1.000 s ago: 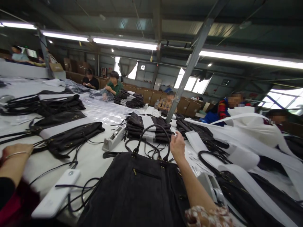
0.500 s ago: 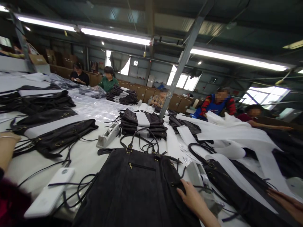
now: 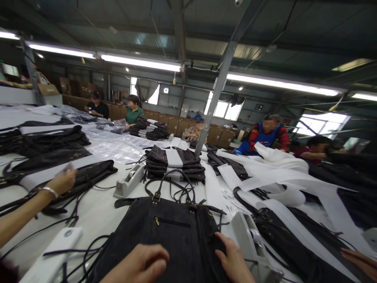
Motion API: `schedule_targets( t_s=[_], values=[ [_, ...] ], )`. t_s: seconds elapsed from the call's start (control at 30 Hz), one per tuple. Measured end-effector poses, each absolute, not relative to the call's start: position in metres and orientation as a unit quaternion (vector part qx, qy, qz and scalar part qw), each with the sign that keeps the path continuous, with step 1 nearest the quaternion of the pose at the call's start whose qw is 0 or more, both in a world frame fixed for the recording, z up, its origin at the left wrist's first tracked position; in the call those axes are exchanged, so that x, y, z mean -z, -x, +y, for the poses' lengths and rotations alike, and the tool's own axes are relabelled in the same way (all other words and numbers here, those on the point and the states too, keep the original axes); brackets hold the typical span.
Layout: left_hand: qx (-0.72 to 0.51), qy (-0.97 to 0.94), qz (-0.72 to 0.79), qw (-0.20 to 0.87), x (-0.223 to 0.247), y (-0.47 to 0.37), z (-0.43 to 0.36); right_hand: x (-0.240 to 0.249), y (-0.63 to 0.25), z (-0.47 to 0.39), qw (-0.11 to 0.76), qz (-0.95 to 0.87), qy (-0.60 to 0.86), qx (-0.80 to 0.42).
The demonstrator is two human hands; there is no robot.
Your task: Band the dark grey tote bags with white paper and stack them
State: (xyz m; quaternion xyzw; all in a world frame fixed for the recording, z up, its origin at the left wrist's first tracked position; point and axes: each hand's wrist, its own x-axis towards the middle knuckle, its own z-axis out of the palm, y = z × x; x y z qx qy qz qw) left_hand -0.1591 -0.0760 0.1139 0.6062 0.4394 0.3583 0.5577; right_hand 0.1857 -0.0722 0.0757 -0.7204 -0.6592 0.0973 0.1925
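A black bag [image 3: 176, 232] with a zip pocket and two handles lies flat on the white table in front of me. My left hand [image 3: 143, 263] is over the bag's lower part, fingers curled together; whether something small is in them is hidden. On the bag's right side rests my right hand [image 3: 231, 255], thumb and fingers apart at the edge. A grey tape dispenser [image 3: 249, 236] stands just right of it. Beyond the handles sits a stack of dark bags [image 3: 175, 163] with a white paper band around it.
A second tape dispenser [image 3: 129, 181] and a white power bank [image 3: 53, 255] are on the left. A person's hand [image 3: 63, 181] reaches over bags at the left; another person's hand [image 3: 359, 261] is at the right edge. A metal post [image 3: 216, 94] rises behind the stack.
My left hand has come into view over the bag. The other person's arm on the left has reached further in, over the bags. My right hand stays at the bag's right side.
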Motion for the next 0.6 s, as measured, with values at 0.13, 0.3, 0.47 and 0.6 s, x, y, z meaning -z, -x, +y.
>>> schedule_targets(
  t_s=[0.13, 0.3, 0.47, 0.6],
  values=[
    [-0.331, -0.724, 0.447, 0.408, -0.124, 0.121, 0.002, -0.057, -0.188, -0.076, 0.218, -0.66, 0.712, -0.102],
    [-0.3, -0.681, 0.581, 0.33, -0.093, 0.103, 0.087, -0.048, -0.192, -0.084, 0.166, -0.654, 0.731, -0.102],
    [-0.295, -0.608, 0.672, 0.305, -0.077, 0.109, 0.157, -0.075, -0.192, -0.067, 0.041, -0.623, 0.78, 0.044],
    [-0.275, -0.532, 0.737, 0.312, -0.066, 0.102, 0.197, -0.059, -0.178, -0.037, 0.037, -0.69, 0.72, 0.068]
  ],
)
